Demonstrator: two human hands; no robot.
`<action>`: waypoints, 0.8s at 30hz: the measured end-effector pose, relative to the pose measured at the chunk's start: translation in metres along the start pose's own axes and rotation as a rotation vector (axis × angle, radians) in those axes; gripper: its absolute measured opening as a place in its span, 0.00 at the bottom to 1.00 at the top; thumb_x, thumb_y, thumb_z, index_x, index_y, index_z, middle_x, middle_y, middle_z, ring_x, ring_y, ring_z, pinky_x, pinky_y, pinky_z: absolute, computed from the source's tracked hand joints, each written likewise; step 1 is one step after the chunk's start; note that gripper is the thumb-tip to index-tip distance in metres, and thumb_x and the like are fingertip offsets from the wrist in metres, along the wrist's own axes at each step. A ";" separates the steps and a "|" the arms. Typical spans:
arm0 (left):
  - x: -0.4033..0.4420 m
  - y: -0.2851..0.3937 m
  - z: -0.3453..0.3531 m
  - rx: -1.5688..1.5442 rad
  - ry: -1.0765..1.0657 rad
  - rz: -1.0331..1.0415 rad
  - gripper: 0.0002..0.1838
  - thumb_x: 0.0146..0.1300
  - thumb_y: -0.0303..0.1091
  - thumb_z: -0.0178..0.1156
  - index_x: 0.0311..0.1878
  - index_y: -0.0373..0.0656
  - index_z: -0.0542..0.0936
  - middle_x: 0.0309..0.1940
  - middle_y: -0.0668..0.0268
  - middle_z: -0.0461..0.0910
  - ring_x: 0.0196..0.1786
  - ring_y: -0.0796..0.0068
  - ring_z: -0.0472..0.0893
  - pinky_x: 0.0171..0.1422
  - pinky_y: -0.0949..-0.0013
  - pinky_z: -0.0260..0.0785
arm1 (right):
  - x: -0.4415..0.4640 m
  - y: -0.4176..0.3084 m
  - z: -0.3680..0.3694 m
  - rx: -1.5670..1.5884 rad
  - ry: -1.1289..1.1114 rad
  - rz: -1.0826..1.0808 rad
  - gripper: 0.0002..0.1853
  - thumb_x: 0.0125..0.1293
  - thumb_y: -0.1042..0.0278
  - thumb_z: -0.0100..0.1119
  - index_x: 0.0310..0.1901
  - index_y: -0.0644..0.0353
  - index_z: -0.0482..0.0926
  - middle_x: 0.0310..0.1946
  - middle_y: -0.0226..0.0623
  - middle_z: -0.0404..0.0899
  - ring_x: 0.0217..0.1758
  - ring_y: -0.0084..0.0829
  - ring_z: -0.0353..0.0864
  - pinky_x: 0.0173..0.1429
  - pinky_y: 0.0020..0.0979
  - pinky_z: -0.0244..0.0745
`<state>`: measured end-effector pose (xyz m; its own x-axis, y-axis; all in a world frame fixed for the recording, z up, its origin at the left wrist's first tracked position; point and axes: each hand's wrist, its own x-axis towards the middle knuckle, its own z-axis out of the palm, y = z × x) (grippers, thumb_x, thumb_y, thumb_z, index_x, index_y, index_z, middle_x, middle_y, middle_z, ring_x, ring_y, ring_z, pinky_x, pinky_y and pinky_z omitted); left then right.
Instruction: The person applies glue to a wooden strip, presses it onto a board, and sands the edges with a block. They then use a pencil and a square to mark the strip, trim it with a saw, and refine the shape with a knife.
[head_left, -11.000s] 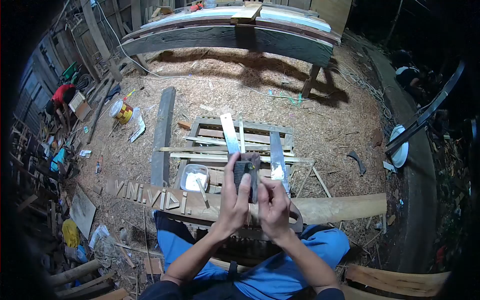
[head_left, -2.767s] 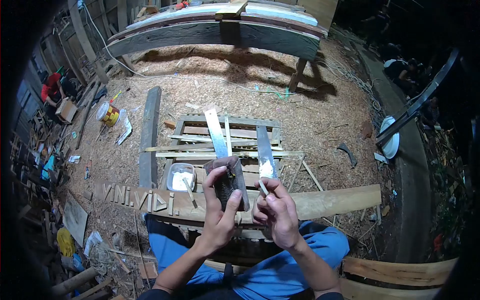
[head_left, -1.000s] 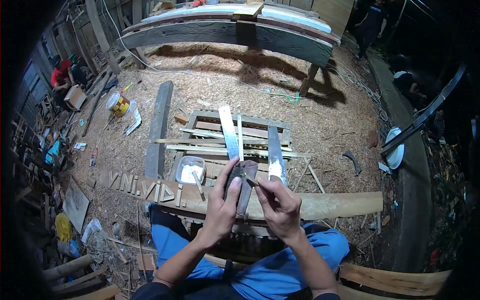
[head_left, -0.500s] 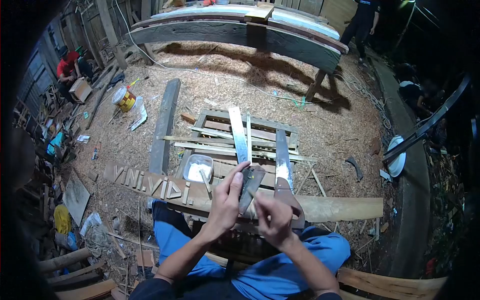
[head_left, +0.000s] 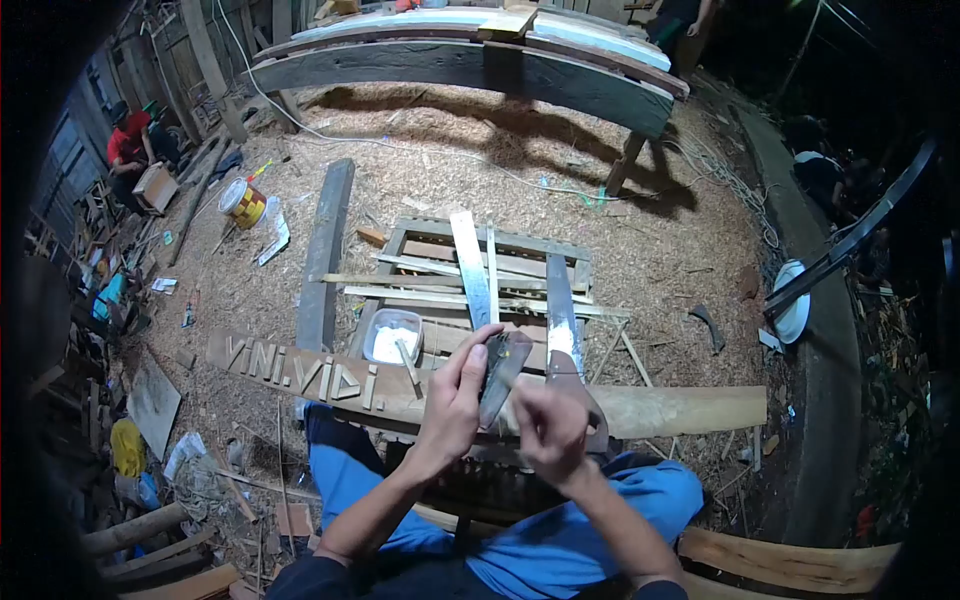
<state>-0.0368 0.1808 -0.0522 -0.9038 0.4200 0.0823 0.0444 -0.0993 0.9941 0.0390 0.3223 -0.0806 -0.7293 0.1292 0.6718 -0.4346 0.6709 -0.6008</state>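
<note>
Wood shavings [head_left: 430, 180] cover the lit ground. I have the left hand [head_left: 455, 400] gripping a dark block [head_left: 507, 378], tilted in front of the plank [head_left: 690, 408]. My right hand [head_left: 553, 425], curled and blurred just beside it, may pinch something; I can't tell. I'd brace the block firmly and make right-hand movements small, well clear of the wooden letters [head_left: 298, 377].

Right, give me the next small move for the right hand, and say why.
Probably a short stroke with the right hand along the dark block: the left hand grips that block at a tilt, and the right hand is curled close beside it. Blur hides what it may be pinching.
</note>
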 end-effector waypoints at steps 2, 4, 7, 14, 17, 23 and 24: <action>0.002 -0.004 -0.005 0.015 0.012 -0.004 0.25 0.85 0.44 0.44 0.69 0.34 0.76 0.61 0.58 0.81 0.64 0.72 0.77 0.72 0.69 0.66 | -0.006 0.001 0.007 0.026 -0.020 -0.068 0.13 0.65 0.78 0.69 0.51 0.62 0.85 0.23 0.39 0.79 0.23 0.39 0.82 0.28 0.37 0.73; -0.002 0.000 -0.003 0.022 0.003 -0.020 0.25 0.85 0.44 0.44 0.69 0.34 0.76 0.61 0.58 0.81 0.64 0.72 0.77 0.72 0.69 0.66 | 0.008 0.009 0.000 0.028 -0.006 0.021 0.13 0.65 0.78 0.69 0.51 0.60 0.85 0.24 0.40 0.80 0.22 0.38 0.82 0.28 0.37 0.74; -0.002 -0.004 0.002 0.011 -0.002 -0.019 0.24 0.85 0.43 0.44 0.69 0.35 0.77 0.61 0.58 0.81 0.63 0.73 0.78 0.72 0.68 0.67 | 0.008 0.009 -0.004 -0.036 0.037 0.109 0.11 0.66 0.76 0.70 0.49 0.60 0.85 0.23 0.41 0.81 0.22 0.38 0.82 0.27 0.37 0.74; 0.001 -0.009 0.002 0.061 0.020 0.042 0.23 0.86 0.43 0.43 0.68 0.36 0.78 0.53 0.60 0.85 0.54 0.76 0.80 0.62 0.70 0.72 | 0.019 0.011 -0.006 0.019 0.014 0.161 0.07 0.67 0.75 0.69 0.45 0.62 0.84 0.24 0.42 0.83 0.21 0.40 0.82 0.27 0.37 0.73; 0.003 -0.014 -0.005 0.012 -0.007 0.000 0.23 0.86 0.43 0.44 0.67 0.35 0.78 0.53 0.60 0.85 0.56 0.75 0.80 0.63 0.70 0.71 | -0.009 -0.003 0.002 -0.012 -0.090 0.046 0.07 0.67 0.74 0.69 0.45 0.59 0.85 0.22 0.38 0.81 0.21 0.39 0.81 0.27 0.36 0.72; -0.001 -0.012 0.000 0.080 -0.043 -0.063 0.22 0.85 0.42 0.43 0.67 0.37 0.78 0.51 0.60 0.85 0.51 0.77 0.79 0.59 0.71 0.72 | -0.008 0.009 0.002 -0.012 0.000 0.131 0.06 0.67 0.74 0.68 0.44 0.60 0.83 0.23 0.41 0.82 0.23 0.40 0.84 0.27 0.38 0.74; 0.001 -0.012 -0.002 0.038 -0.044 -0.059 0.23 0.85 0.42 0.44 0.67 0.37 0.78 0.54 0.60 0.84 0.55 0.76 0.79 0.63 0.70 0.70 | -0.013 0.002 0.003 0.013 -0.049 0.103 0.06 0.68 0.74 0.68 0.44 0.61 0.83 0.24 0.41 0.82 0.23 0.40 0.84 0.27 0.37 0.74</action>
<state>-0.0394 0.1803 -0.0640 -0.8858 0.4633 0.0255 0.0081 -0.0394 0.9992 0.0462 0.3202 -0.0917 -0.7953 0.1610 0.5844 -0.3626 0.6462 -0.6716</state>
